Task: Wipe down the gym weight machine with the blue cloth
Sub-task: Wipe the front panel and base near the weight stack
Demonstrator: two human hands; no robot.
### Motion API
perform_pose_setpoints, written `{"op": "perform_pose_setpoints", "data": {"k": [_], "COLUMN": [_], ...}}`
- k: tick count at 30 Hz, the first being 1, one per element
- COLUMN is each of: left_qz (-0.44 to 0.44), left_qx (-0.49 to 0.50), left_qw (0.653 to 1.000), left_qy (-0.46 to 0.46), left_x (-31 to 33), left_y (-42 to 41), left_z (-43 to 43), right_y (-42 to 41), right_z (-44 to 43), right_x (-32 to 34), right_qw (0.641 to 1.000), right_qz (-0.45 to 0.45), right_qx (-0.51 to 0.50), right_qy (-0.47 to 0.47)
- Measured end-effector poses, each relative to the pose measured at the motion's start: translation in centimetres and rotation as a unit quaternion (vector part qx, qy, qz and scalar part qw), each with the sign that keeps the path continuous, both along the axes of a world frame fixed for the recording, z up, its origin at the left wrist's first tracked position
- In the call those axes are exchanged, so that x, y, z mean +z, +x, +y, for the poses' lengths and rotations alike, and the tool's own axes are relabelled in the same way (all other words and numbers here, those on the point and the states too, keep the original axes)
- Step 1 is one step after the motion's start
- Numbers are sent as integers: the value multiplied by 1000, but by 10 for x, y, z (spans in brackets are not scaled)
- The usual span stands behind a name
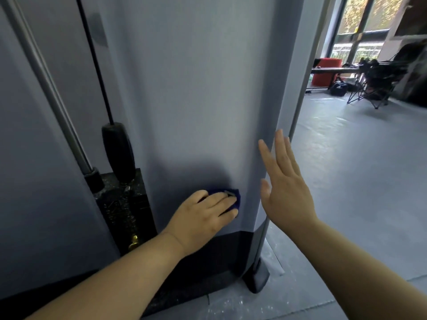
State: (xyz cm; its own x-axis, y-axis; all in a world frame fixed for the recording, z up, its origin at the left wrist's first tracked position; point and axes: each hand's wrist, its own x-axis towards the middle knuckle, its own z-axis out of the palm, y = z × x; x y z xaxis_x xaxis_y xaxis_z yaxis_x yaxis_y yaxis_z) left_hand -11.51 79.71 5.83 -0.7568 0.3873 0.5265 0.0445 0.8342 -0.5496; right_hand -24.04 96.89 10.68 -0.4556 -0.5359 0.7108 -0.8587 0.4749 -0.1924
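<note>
The gym weight machine's grey side panel (196,100) fills the middle of the view, with a black band along its base. My left hand (203,215) presses the blue cloth (232,195) flat against the lower part of the panel, just above the black band; most of the cloth is hidden under my fingers. My right hand (284,181) is held up beside the panel's right edge with straight, spread fingers and holds nothing. Whether it touches the edge I cannot tell.
Left of the panel stand a black weight stack (124,204), a steel guide rod (46,88) and a black cable (94,58) ending in a rubber stopper (119,151). A black foot (256,278) sits on the grey floor. A table, red box and folding chair are far right.
</note>
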Motion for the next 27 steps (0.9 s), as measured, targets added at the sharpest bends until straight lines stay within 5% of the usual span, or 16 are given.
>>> {"op": "perform_pose_setpoints", "data": {"k": [6, 14, 21, 27], "left_qz": [233, -5, 167, -35], "left_qx": [43, 14, 54, 30], "left_qw": [961, 999, 975, 997], "left_qy": [140, 30, 138, 63], "left_x": [85, 15, 58, 12], "left_y": [31, 64, 75, 95], "left_z": [-26, -56, -57, -66], "right_y": [11, 37, 49, 59], "right_z": [-16, -44, -66, -69], "right_x": [14, -6, 17, 7], "right_qw": [999, 998, 997, 995], "right_qz": [26, 3, -1, -10], "right_qx": [29, 64, 79, 93], "right_qy": [-13, 28, -22, -36]}}
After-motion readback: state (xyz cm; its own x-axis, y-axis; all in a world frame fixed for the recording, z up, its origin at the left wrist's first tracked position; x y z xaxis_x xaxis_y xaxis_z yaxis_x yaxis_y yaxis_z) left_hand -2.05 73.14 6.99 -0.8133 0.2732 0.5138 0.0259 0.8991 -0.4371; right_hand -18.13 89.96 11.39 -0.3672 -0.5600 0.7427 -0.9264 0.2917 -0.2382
